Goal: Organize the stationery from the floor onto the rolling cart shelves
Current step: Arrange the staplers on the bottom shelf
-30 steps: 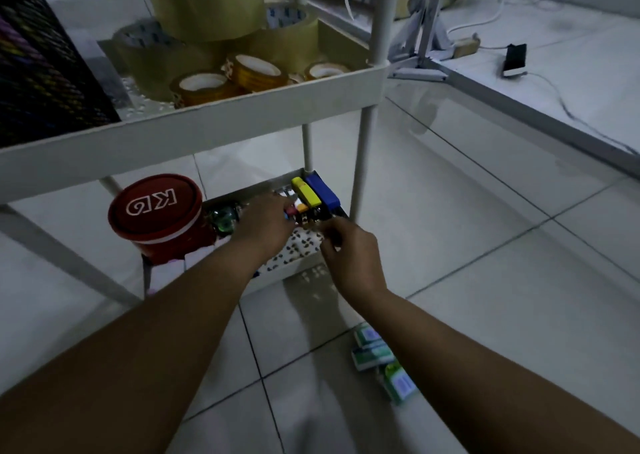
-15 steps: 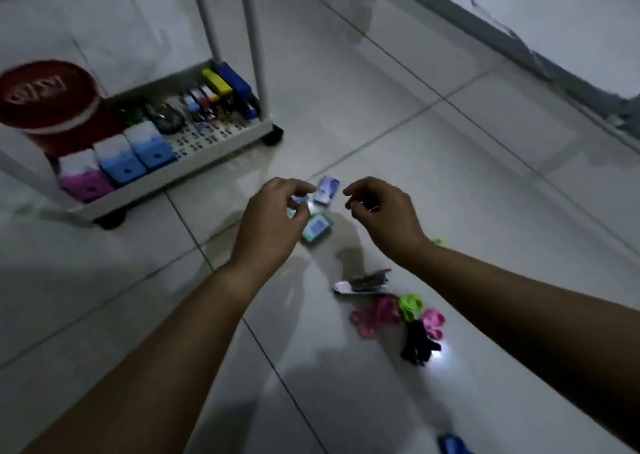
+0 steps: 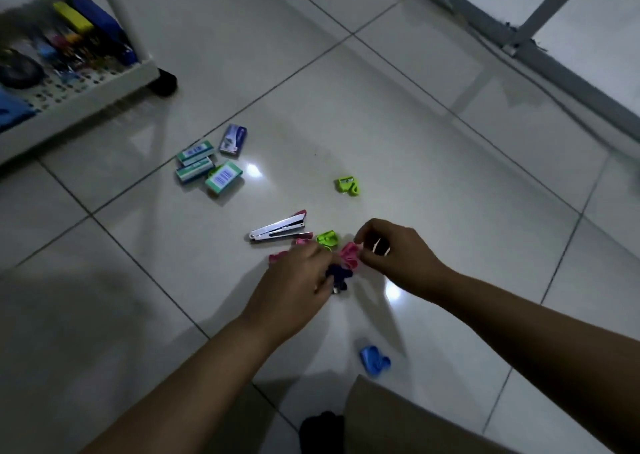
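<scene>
On the floor tiles lies a small pile of plastic sharpeners beside a silver stapler (image 3: 278, 230). My left hand (image 3: 294, 280) is down on the pile, fingers curled round a dark blue sharpener (image 3: 341, 274). My right hand (image 3: 394, 258) pinches a pink sharpener (image 3: 349, 254) at the pile's right side. A green sharpener (image 3: 327, 239) sits just behind them, and another pink one (image 3: 278, 256) shows at my left knuckles. A second green sharpener (image 3: 348, 186) lies farther off, and a blue one (image 3: 374, 360) lies nearer me. Several staple boxes (image 3: 207, 168) lie to the left.
The cart's bottom shelf (image 3: 86, 88) is at the upper left on a black wheel (image 3: 164, 83), holding a yellow and a blue marker-like item and small colourful pieces. A brown cardboard piece (image 3: 415, 422) fills the lower edge. A grey metal frame (image 3: 540, 48) runs along the upper right.
Both hands left the cart shelf, passed over the staple boxes, and came down on the sharpener pile. The view tilted from the cart to the floor.
</scene>
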